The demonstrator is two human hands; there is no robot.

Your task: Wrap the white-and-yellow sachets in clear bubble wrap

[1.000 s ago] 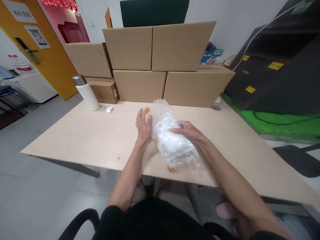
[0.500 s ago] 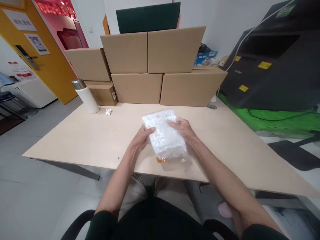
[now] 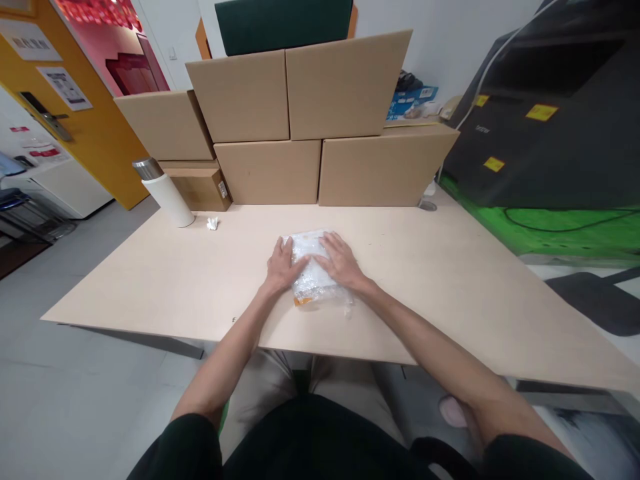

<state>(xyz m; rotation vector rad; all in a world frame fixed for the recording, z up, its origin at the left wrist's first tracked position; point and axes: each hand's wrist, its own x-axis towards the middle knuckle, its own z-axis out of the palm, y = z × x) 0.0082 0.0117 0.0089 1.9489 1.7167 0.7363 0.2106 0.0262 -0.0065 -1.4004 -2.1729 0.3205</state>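
Note:
A clear plastic packet with white contents lies on the pale wooden table near its front edge. An orange patch shows at the packet's lower left corner. My left hand rests spread on the packet's left side, its thumb pointing inward over the plastic. On the right side, my right hand lies flat over the packet with its fingers apart. Both thumbs come close together at the middle of the packet.
Several cardboard boxes are stacked along the table's back edge. A white bottle with a metal cap and a crumpled white scrap stand at the back left. A large black machine is at the right.
The packet has gone from being held up between both hands to lying on the table. Both hands have let go of its edges and now lie spread on it.

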